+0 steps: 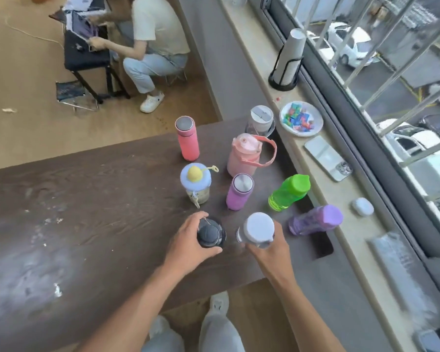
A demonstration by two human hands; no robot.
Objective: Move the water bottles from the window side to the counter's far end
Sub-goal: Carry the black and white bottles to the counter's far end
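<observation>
Several water bottles stand on the dark wooden counter (92, 199) near the window side. My left hand (188, 241) is wrapped around a black-capped bottle (210, 233). My right hand (269, 246) grips a clear bottle with a white cap (258, 228). Beyond them stand a purple flask (239, 191), a green bottle (288, 193), a violet bottle (315, 221), a blue-lidded jar with a yellow knob (195, 184), a pink jug with a handle (247, 154), a coral flask (187, 142) and a grey-lidded tumbler (261, 121).
The pale window sill (323, 179) carries a phone (328, 157), a plate of sweets (301, 119), a paper cup stack in a black holder (288, 59) and an earbud case (363, 206). A dark phone (320, 243) lies at the counter's edge. A person (148, 39) crouches beyond the counter.
</observation>
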